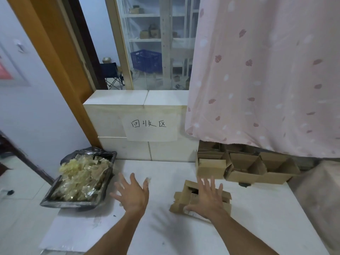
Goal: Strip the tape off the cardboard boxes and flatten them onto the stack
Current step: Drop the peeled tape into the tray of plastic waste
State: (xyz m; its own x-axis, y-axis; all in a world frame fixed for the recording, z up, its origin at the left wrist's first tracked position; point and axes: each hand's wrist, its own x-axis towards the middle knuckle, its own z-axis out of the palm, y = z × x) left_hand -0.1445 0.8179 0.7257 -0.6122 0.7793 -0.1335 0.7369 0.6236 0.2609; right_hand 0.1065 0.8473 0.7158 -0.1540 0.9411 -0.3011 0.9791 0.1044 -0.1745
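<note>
A box [202,197] is pressed under the splayed right hand [206,197]; the left hand [132,194], at nine o'clock, is spread, holding nothing. Pressure is best centred before stacking.

Both bare forearms reach forward from the bottom edge, angled slightly toward each other. The left hand [132,194] is up in the air, palm down, fingers spread wide and thumb out to the left, gripping nothing. The right hand [207,196] is spread flat too, palm down, fingers fanned forward, thumb stretched left, pressing down on what lies beneath it. Fingertips are slightly blurred.
</note>
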